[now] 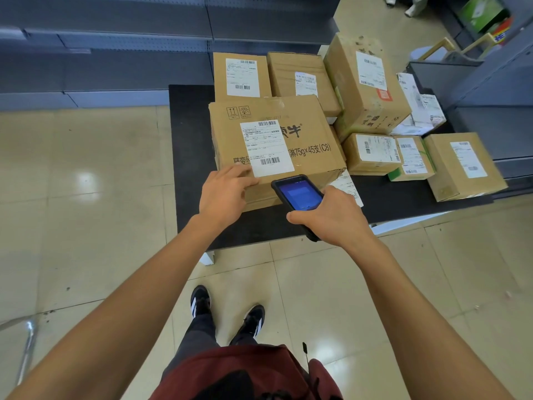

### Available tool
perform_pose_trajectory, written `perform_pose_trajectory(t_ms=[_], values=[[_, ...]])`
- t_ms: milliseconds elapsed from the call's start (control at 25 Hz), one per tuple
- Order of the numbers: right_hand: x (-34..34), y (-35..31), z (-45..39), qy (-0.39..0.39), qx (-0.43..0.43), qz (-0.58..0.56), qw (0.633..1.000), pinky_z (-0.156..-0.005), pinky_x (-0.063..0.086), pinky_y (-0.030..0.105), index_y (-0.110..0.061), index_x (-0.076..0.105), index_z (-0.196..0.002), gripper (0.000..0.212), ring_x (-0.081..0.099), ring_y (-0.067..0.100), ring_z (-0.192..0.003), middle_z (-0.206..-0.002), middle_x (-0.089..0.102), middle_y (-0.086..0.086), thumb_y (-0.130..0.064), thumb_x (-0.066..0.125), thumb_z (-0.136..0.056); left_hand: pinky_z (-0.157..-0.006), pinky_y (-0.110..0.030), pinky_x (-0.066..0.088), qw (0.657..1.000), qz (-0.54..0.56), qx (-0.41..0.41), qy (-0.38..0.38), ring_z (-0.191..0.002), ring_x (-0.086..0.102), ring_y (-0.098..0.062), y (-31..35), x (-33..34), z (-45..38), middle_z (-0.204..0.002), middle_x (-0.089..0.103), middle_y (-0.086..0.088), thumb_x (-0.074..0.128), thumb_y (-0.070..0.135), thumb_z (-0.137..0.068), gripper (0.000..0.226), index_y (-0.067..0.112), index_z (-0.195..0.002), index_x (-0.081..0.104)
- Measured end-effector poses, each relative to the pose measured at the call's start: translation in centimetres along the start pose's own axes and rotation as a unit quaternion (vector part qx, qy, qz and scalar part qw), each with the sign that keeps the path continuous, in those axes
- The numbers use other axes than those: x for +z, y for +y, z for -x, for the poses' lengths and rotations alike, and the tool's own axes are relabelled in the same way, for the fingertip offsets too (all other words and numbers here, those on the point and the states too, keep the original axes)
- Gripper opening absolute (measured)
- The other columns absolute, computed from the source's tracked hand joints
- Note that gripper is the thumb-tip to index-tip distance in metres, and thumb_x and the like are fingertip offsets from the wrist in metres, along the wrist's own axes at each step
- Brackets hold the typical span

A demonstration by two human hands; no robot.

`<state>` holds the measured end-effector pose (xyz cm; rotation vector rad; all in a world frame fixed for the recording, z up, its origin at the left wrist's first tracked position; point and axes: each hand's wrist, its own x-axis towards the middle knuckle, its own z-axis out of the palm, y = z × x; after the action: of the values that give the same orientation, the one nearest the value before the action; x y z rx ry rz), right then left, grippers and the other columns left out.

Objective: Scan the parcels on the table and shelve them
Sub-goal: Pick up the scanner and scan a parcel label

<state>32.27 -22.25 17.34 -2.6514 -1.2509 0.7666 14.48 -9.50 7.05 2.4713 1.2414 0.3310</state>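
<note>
Hands (227,189) on parcel (302,140), scanner (298,193)

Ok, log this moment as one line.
step: scanning | left hand: resting on big box | right hand: holding scanner by label | shelved: not yet

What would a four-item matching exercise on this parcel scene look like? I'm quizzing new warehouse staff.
Things:
1. left hand
2. right hand
3. large carton
4. black table

States or places:
A. holds the handheld scanner
B. carries all the parcels
C. rests on the carton beside its shipping label
D. nearest parcel, printed with 75g x 45

Pairs: 1-C, 2-A, 3-D, 4-B
</note>
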Motion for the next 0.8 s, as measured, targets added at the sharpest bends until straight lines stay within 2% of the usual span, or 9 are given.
perform_pose_trajectory(t_ms=[280,400,520,600,680,800], values=[[0.1,-1.1,0.1,0.003,-0.002,-0.014,1.000,-0.076,0.058,0.045,-0.020,0.050,-0.110,0.065,0.058,0.020,-0.090,-0.103,0.055,0.001,-0.060,0.077,-0.067,-0.106,-0.045,0.041,0.999,0.027,0.017,-0.014,-0.137,0.046,-0.021,-0.6,0.0,-0.1,-0.145,0.058,0.005,0.070,0.010,-0.091,0.043,0.028,-0.130,0.069],[0.8,-1.4,0.3,0.012,-0.005,-0.040,0.999,-0.074,0.055,0.041,-0.020,0.050,-0.111,0.064,0.058,0.020,-0.093,-0.105,0.056,0.000,-0.057,0.077,-0.067,-0.108,-0.046,0.040,0.996,0.078,0.031,0.012,-0.137,0.047,-0.022,-1.9,-0.3,0.6,-0.141,0.061,0.002,0.070,0.007,-0.091,0.036,0.023,-0.123,0.073],[3.0,-2.2,0.8,0.030,-0.034,-0.081,0.996,-0.071,0.052,0.036,-0.023,0.048,-0.116,0.064,0.058,0.018,-0.096,-0.107,0.055,-0.002,-0.051,0.080,-0.068,-0.112,-0.040,0.038,0.989,0.132,-0.030,0.055,-0.135,0.047,-0.019,-4.1,-0.8,2.2,-0.138,0.062,0.003,0.070,0.010,-0.094,0.032,0.022,-0.123,0.072],[5.4,-3.4,1.3,0.039,-0.065,-0.112,0.991,-0.078,0.055,0.038,-0.024,0.044,-0.130,0.074,0.055,0.015,-0.104,-0.114,0.050,-0.006,-0.047,0.082,-0.070,-0.114,-0.039,0.040,0.981,0.164,-0.080,0.064,-0.134,0.047,-0.015,-6.2,-1.3,3.3,-0.138,0.061,0.005,0.066,0.013,-0.096,0.032,0.023,-0.126,0.070],[8.3,-5.0,1.7,0.049,-0.089,-0.145,0.984,-0.083,0.056,0.037,-0.024,0.040,-0.139,0.084,0.052,0.012,-0.108,-0.116,0.045,-0.010,-0.046,0.083,-0.070,-0.110,-0.040,0.045,0.972,0.190,-0.124,0.066,-0.132,0.048,-0.014,-8.2,-1.9,4.5,-0.138,0.061,0.006,0.064,0.015,-0.098,0.032,0.024,-0.128,0.069],[13.1,-7.2,2.1,0.045,-0.105,-0.178,0.977,-0.082,0.055,0.032,-0.025,0.038,-0.143,0.089,0.050,0.009,-0.107,-0.113,0.042,-0.014,-0.049,0.083,-0.071,-0.104,-0.044,0.049,0.963,0.195,-0.173,0.073,-0.128,0.053,-0.016,-11.0,-2.5,6.5,-0.135,0.063,0.004,0.063,0.012,-0.098,0.032,0.022,-0.128,0.069]])
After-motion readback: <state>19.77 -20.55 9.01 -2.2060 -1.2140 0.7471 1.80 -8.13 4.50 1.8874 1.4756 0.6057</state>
